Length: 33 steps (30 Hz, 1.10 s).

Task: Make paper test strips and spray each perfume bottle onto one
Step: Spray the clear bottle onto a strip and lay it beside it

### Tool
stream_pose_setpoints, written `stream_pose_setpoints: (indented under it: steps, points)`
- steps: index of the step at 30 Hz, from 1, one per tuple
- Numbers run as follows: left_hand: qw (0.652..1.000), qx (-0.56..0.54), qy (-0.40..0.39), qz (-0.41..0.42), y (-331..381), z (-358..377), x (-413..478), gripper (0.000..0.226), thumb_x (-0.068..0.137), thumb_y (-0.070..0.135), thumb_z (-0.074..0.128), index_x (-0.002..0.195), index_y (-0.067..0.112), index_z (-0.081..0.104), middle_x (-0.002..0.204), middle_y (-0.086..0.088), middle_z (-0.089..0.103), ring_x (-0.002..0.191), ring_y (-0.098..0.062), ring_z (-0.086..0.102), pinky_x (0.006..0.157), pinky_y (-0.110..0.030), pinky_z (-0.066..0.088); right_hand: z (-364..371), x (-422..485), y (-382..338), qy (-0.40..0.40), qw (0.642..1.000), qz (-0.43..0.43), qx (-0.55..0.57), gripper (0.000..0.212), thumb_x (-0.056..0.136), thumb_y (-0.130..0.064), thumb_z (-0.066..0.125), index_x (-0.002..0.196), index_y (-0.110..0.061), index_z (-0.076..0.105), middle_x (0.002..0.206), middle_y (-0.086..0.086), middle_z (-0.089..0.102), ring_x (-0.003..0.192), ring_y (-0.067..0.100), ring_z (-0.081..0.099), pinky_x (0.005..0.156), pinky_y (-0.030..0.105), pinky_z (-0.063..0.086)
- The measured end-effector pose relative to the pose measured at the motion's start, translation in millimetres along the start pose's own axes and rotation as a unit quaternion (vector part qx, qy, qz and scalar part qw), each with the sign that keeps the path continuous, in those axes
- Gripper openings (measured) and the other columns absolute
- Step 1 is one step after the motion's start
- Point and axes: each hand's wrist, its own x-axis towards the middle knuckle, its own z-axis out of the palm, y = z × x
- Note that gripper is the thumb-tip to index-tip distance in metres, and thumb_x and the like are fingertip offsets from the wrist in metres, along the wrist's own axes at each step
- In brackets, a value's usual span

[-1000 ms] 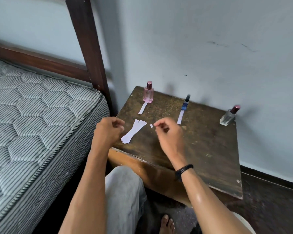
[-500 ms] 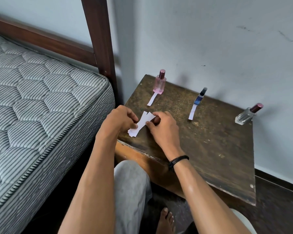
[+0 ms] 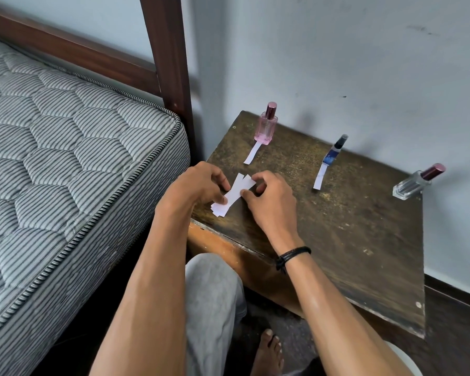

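Observation:
A small stack of white paper strips (image 3: 235,194) lies near the left front of the dark wooden table (image 3: 337,240). My left hand (image 3: 198,185) pinches the stack's left side, and my right hand (image 3: 269,196) presses fingers on its right side. A pink perfume bottle (image 3: 266,126) stands at the back left with one strip (image 3: 252,153) in front of it. A slim blue spray bottle (image 3: 335,150) stands in the middle back with another strip (image 3: 320,177) before it. A clear bottle with a dark red cap (image 3: 415,181) stands at the back right, with no strip by it.
A striped quilted mattress (image 3: 65,172) and a dark wooden bedpost (image 3: 168,63) border the table's left side. A grey wall (image 3: 337,63) runs behind the bottles. My grey-trousered knee (image 3: 212,294) and bare foot (image 3: 269,351) are below the table's front edge.
Both hands came down from above the table onto the stack of strips and took hold of it. The view shifted closer and to the left.

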Motion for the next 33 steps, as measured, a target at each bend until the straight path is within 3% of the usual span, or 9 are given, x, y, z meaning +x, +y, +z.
stream_pose_setpoints:
  steps: [7, 11, 14, 20, 27, 30, 33]
  points:
    - [1.000, 0.004, 0.002, -0.002, 1, 1, 1, 0.027, 0.072, 0.007, 0.088, 0.080, 0.028, 0.071, 0.079, 0.005, 0.064, 0.081, -0.018, 0.064, 0.086, -0.034, 0.054, 0, 1, 2, 0.021, 0.999, 0.002, 0.050, 0.004, 0.092, -0.023, 0.074, 0.094, -0.024, 0.070, 0.097, -0.008, 0.063, 0.081, 0.006, 0.057, 0.080, 0.034, 0.049]
    - [1.000, 0.005, -0.003, -0.001, 2, 0, 1, 0.027, 0.073, 0.008, 0.087, 0.081, 0.027, 0.071, 0.080, 0.005, 0.063, 0.082, -0.017, 0.063, 0.084, -0.033, 0.053, -6, 8, 2, 0.011, 0.992, 0.049, 0.113, 0.006, 0.091, -0.024, 0.075, 0.087, -0.027, 0.072, 0.093, -0.012, 0.070, 0.086, 0.007, 0.064, 0.085, 0.039, 0.055]
    - [1.000, -0.002, -0.011, 0.004, 2, 0, 0, 0.026, 0.073, 0.006, 0.087, 0.082, 0.025, 0.071, 0.078, 0.005, 0.062, 0.079, -0.016, 0.061, 0.082, -0.032, 0.050, -11, 10, 2, 0.001, 0.979, 0.084, 0.185, 0.013, 0.087, -0.020, 0.079, 0.081, -0.030, 0.073, 0.082, -0.013, 0.074, 0.080, 0.011, 0.072, 0.081, 0.046, 0.061]
    - [0.996, -0.076, -0.029, 0.035, -4, -9, -1, 0.027, 0.070, 0.008, 0.089, 0.092, 0.013, 0.074, 0.072, 0.000, 0.064, 0.063, -0.009, 0.056, 0.064, -0.023, 0.042, -24, 12, 3, -0.025, 0.958, 0.102, 0.268, 0.014, 0.087, -0.006, 0.079, 0.092, -0.019, 0.077, 0.088, 0.000, 0.077, 0.078, 0.014, 0.074, 0.077, 0.037, 0.064]
    - [0.979, -0.179, -0.013, 0.099, 9, -7, -7, 0.022, 0.080, 0.027, 0.084, 0.096, 0.014, 0.077, 0.080, 0.000, 0.072, 0.070, -0.002, 0.062, 0.069, -0.020, 0.052, -38, 17, 3, -0.060, 0.923, 0.124, 0.360, 0.017, 0.088, 0.003, 0.075, 0.094, -0.012, 0.077, 0.082, 0.003, 0.078, 0.078, 0.013, 0.074, 0.073, 0.025, 0.061]
    - [0.975, -0.183, -0.057, 0.113, 27, 3, -11, 0.022, 0.082, 0.032, 0.082, 0.098, 0.017, 0.079, 0.088, -0.007, 0.076, 0.079, -0.008, 0.066, 0.076, -0.024, 0.055, -51, 21, 6, -0.055, 0.913, 0.135, 0.382, 0.015, 0.088, 0.002, 0.076, 0.091, -0.012, 0.079, 0.083, 0.006, 0.078, 0.076, 0.018, 0.071, 0.074, 0.030, 0.062]
    - [0.971, -0.180, -0.109, 0.112, 46, 16, -17, 0.020, 0.086, 0.020, 0.079, 0.100, 0.006, 0.077, 0.074, 0.001, 0.073, 0.064, -0.001, 0.063, 0.061, -0.014, 0.050, -64, 23, 11, -0.035, 0.910, 0.140, 0.389, 0.014, 0.088, 0.002, 0.076, 0.086, -0.012, 0.079, 0.081, 0.007, 0.078, 0.075, 0.019, 0.070, 0.072, 0.027, 0.060]
